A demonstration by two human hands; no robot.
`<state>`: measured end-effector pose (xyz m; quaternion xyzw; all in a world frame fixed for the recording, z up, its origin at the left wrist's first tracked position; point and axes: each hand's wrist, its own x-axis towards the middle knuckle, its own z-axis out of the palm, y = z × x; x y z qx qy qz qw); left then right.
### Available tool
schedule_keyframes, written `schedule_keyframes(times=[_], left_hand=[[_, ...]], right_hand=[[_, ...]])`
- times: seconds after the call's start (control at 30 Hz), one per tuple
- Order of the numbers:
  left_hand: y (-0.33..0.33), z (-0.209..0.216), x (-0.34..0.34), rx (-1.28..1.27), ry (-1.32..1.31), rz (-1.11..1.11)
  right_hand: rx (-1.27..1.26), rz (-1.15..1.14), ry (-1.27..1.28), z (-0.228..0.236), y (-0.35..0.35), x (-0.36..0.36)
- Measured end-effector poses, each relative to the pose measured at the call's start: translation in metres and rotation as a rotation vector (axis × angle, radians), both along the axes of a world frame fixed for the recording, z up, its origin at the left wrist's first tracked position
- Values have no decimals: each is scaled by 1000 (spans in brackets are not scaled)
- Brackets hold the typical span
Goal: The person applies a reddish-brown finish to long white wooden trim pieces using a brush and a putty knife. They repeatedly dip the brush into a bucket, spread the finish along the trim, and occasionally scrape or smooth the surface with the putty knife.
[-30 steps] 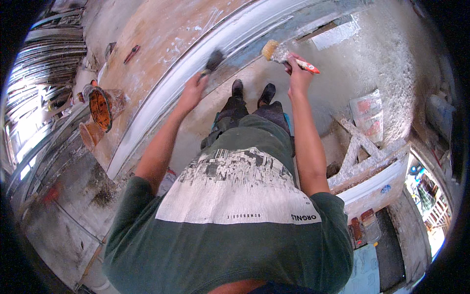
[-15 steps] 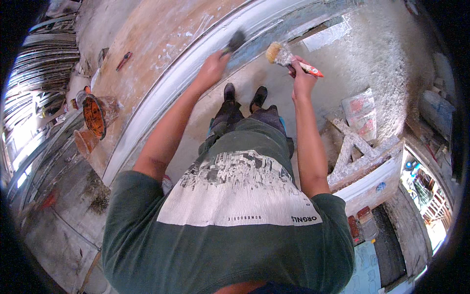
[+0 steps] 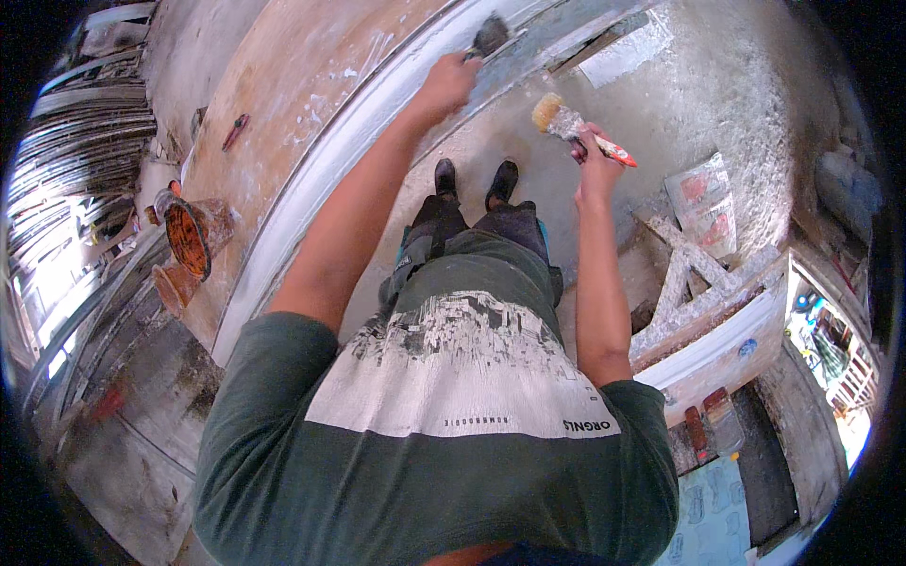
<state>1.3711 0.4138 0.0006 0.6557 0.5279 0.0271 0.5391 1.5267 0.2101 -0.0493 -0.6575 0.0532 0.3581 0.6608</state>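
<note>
My left hand (image 3: 444,87) is stretched far forward, its fingers closed round the handle of a dark brush (image 3: 491,36), partly smeared by motion. That brush lies over the long white and grey-blue moulding strip (image 3: 326,132) on the edge of the curved workbench. My right hand (image 3: 598,162) grips a paintbrush (image 3: 564,120) with tan bristles, a whitish crusted ferrule and a red-and-white handle. Its bristles point forward and left, held in the air above the floor and apart from the strip.
On the brownish worktop (image 3: 274,94) lie red-handled pliers (image 3: 236,132). An orange-lined bucket (image 3: 189,236) stands at the left, near stacked thin strips (image 3: 85,141). To my right are a whitened trestle frame (image 3: 675,283), a stained white bag (image 3: 703,203) and more brushes (image 3: 722,420).
My left hand has slid the dark brush farther forward and right along the strip. The right hand, with its paintbrush, has shifted slightly right and nearer to me.
</note>
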Motion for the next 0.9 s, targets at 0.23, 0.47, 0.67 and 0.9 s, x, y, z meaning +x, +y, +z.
schedule_keyframes(times=[0.23,0.47,0.67,0.9], left_hand=[[-9,-23,-67,356,123,-195],[-50,49,-202,536,527,-562],[-4,14,-97,667,344,-673],[-3,-23,-14,812,190,-434]], right_hand=[[8,25,-22,21,4,-5],[-8,69,-56,8,-11,-13],[-85,157,-126,10,-8,-25],[-118,284,-202,38,10,-59]])
